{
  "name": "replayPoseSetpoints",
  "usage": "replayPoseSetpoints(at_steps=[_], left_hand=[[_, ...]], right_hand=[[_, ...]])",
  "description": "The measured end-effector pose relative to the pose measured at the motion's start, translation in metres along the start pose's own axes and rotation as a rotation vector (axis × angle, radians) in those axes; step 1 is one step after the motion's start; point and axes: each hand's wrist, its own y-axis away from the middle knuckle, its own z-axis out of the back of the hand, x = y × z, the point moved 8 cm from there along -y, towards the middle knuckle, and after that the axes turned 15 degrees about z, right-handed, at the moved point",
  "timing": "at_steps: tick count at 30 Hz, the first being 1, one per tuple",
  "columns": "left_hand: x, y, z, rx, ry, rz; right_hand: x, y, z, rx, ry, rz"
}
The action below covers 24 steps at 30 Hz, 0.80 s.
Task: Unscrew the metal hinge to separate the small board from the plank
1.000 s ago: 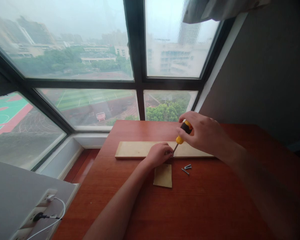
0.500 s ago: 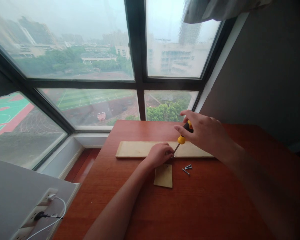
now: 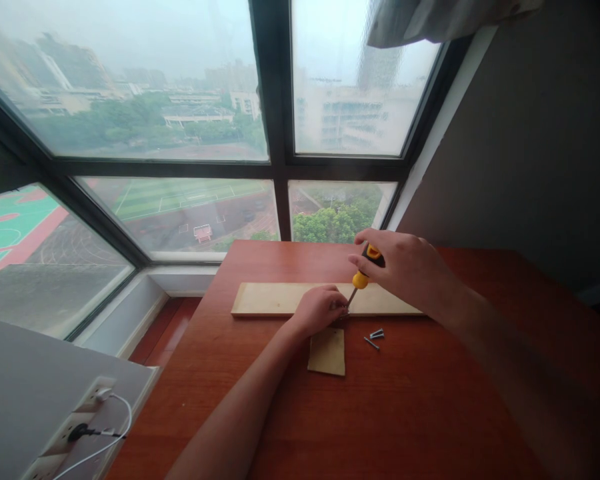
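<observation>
My right hand (image 3: 405, 263) is closed round the black-and-yellow handle of a screwdriver (image 3: 361, 279). Its shaft slants down to the left, and the tip ends right beside the fingertips of my left hand (image 3: 321, 308). Those fingers are pinched together at the near edge of a long pale wooden board (image 3: 265, 299). A small shiny bit shows there, too small and covered to name. Just in front of the left hand lies a small square wooden piece (image 3: 327, 352), flat on the table. Several loose screws (image 3: 376, 334) lie to its right.
The reddish-brown wooden table (image 3: 400, 413) reaches toward a large window with dark frames (image 3: 280, 167). At lower left, a wall holds sockets with a black plug (image 3: 79, 432) and a white cable (image 3: 130, 417). A grey wall (image 3: 525, 153) rises on the right.
My right hand has turned slightly and dipped a little, and the screwdriver handle has shifted a bit to the left. The left hand, board, and loose screws stay in place.
</observation>
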Motion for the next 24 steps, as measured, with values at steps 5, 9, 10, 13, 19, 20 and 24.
replayPoseSetpoints(at_steps=[5,9,10,13,19,20,24], left_hand=[[-0.001,0.0,0.001,-0.008,0.004,-0.009],[0.0,0.0,0.001,-0.018,0.001,-0.013],[0.0,0.0,0.001,-0.017,0.001,-0.01],[0.0,0.0,0.0,-0.004,-0.001,-0.006],[-0.001,0.0,0.001,-0.013,0.0,-0.01],[-0.001,0.001,0.001,-0.013,0.001,-0.013],[0.0,0.0,0.0,-0.017,0.007,-0.012]], right_hand=[[0.005,0.001,-0.001,-0.004,-0.12,0.087],[0.002,0.002,0.0,-0.007,-0.048,0.043],[-0.001,0.002,0.001,-0.011,-0.003,0.004],[-0.004,0.002,0.001,-0.009,0.033,-0.047],[0.005,0.003,0.0,0.002,-0.148,0.091],[0.005,0.003,0.0,-0.001,-0.136,0.085],[-0.001,0.003,0.001,-0.011,-0.023,-0.002]])
